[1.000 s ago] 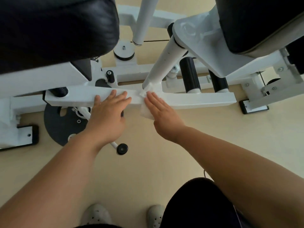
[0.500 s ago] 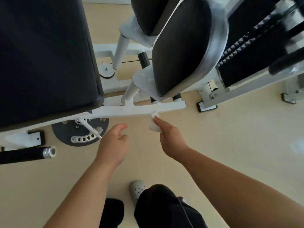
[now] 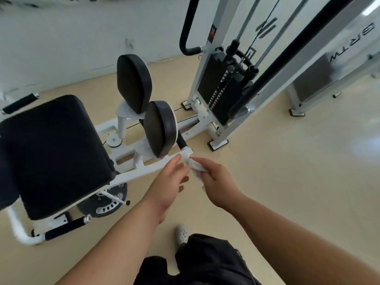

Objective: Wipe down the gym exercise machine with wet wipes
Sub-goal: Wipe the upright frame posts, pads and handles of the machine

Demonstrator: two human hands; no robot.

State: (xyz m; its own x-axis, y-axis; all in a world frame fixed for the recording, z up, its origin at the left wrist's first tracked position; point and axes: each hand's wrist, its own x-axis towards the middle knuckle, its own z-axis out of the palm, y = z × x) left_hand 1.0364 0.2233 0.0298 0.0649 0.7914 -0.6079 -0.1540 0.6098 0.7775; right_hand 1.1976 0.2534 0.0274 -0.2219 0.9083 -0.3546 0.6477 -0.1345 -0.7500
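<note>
The gym machine has a white steel frame, and its long white bar [image 3: 144,168] runs from under the black seat pad [image 3: 49,153] toward the centre. Two black oval pads [image 3: 161,129] stand upright above that bar. My right hand [image 3: 216,182] is shut on a crumpled white wet wipe [image 3: 195,166], just off the bar's free end. My left hand [image 3: 168,184] hovers beside it with fingers apart, its fingertips touching the edge of the wipe near the bar's end.
The weight stack [image 3: 222,93] in its white tower stands behind the pads, with a black curved handle above. A black-gripped handle [image 3: 65,228] juts out low at the left. Beige floor stretches to the right. My white shoe [image 3: 182,234] and dark trousers show below.
My head has risen and pulled back, so the whole machine shows. Both hands have left the bar's middle and come together at its free end, the wipe now bunched in my right hand.
</note>
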